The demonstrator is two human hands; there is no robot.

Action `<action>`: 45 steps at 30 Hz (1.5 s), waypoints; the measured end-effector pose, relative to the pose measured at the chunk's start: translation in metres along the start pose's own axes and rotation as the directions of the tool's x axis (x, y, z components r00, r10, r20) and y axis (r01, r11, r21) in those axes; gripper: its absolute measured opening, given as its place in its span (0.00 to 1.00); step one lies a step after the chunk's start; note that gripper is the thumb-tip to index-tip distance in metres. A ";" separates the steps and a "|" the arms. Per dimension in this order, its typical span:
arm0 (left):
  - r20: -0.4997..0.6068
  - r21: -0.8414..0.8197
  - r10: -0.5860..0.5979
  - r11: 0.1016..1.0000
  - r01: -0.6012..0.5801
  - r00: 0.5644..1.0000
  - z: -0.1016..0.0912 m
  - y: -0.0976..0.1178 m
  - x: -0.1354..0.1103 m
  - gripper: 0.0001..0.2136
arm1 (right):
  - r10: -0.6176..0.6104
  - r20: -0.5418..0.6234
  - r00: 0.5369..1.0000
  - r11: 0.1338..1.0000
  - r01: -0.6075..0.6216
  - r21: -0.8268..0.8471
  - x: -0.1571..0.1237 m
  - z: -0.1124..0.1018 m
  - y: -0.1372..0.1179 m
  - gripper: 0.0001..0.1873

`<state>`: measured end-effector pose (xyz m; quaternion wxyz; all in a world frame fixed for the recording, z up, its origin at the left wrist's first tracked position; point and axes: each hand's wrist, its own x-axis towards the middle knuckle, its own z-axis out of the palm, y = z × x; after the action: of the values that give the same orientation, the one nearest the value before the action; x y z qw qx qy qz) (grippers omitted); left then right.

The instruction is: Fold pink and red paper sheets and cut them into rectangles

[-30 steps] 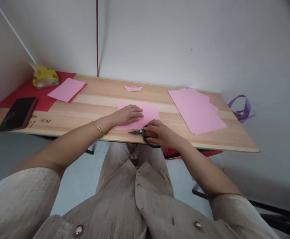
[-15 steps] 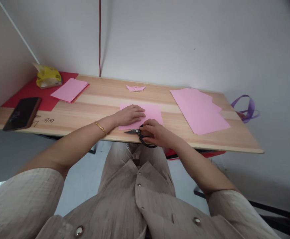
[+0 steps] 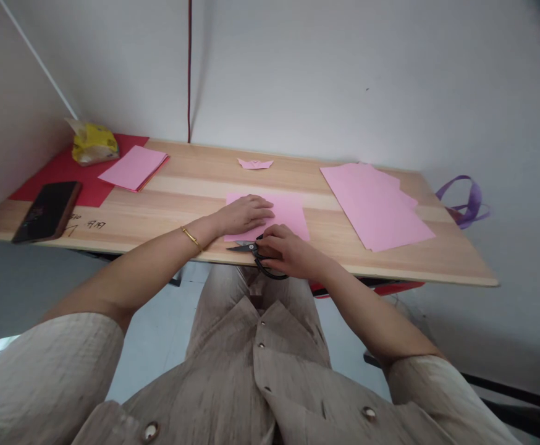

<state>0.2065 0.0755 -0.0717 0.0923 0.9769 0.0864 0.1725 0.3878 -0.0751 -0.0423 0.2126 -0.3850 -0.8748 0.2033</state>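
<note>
A pink paper sheet (image 3: 288, 213) lies near the front edge of the wooden table (image 3: 181, 191). My left hand (image 3: 244, 214) rests flat on its left part, fingers stretched out. My right hand (image 3: 283, 252) is closed around the handles of black scissors (image 3: 246, 248) at the sheet's near edge, blades pointing left. A small folded pink paper shape (image 3: 254, 164) sits further back at the middle.
A stack of larger pink sheets (image 3: 374, 196) lies to the right. To the left are a pink paper pile (image 3: 134, 167), a red sheet (image 3: 66, 170), a yellow tissue pack (image 3: 92, 143) and a dark phone (image 3: 47, 211). A purple ribbon (image 3: 467, 204) hangs off the right end.
My right hand and the scissors have slid a little to the left along the sheet's near edge. My left hand stays on the paper.
</note>
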 end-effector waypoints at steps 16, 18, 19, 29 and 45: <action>0.010 -0.016 -0.016 1.000 0.017 1.000 -0.005 0.000 -0.001 0.17 | -0.076 0.074 0.994 0.997 0.077 -0.005 0.004 0.011 -0.033 0.16; 0.024 -0.012 -0.028 1.000 0.028 0.999 -0.006 0.001 -0.001 0.18 | -0.074 0.050 0.996 0.997 0.074 0.002 -0.008 0.005 -0.036 0.15; 0.032 -0.002 -0.040 0.999 0.041 0.999 -0.006 0.002 -0.001 0.17 | -0.060 0.023 0.998 0.998 0.060 0.010 -0.016 -0.001 -0.033 0.15; 0.057 0.248 -0.432 0.879 0.406 0.900 -0.025 0.047 -0.008 0.13 | 0.290 -0.403 0.868 0.848 -0.428 -0.313 -0.132 -0.090 0.087 0.14; 0.059 0.242 -0.481 0.857 0.455 0.875 -0.025 0.136 -0.087 0.38 | 0.154 -0.104 0.983 0.945 -0.177 -0.275 -0.084 -0.041 0.015 0.39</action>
<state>0.1359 -0.0703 -0.0483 0.0272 0.9389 0.3346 0.0763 0.4696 -0.1224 -0.0344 0.1728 -0.4915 -0.8500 0.0774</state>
